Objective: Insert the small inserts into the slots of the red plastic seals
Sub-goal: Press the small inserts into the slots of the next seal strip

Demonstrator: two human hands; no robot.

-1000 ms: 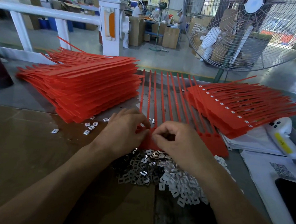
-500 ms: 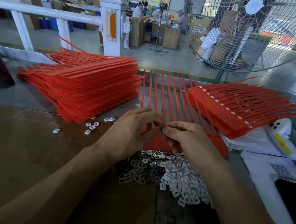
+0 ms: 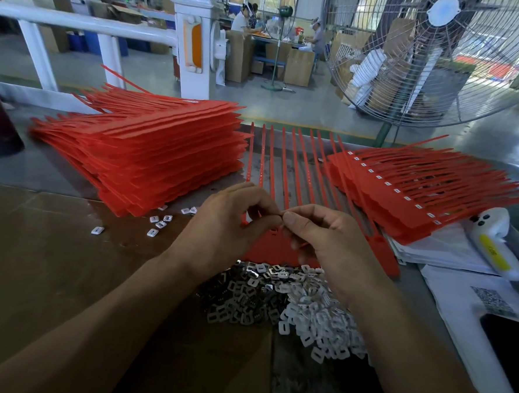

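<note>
A flat sheet of joined red plastic seals (image 3: 274,249) lies in front of me, its thin strips (image 3: 284,164) pointing away. Above its near end my left hand (image 3: 229,228) and my right hand (image 3: 325,240) meet fingertip to fingertip, thumbs and forefingers pinched together over the sheet; whatever they pinch is too small to make out. A heap of small inserts (image 3: 291,304), metal on the left and white on the right, lies just below my hands. A few loose white inserts (image 3: 159,220) lie to the left.
A tall stack of red seal sheets (image 3: 151,159) stands at the left. Another stack with white inserts fitted (image 3: 419,191) lies at the right, over white papers (image 3: 449,253). A white handheld device (image 3: 492,241) and a dark phone (image 3: 510,348) lie at the right edge. A large fan (image 3: 437,55) stands behind.
Both hands have lifted from the near edge of the seal sheet and moved slightly away from me, with fingertips now meeting above it.
</note>
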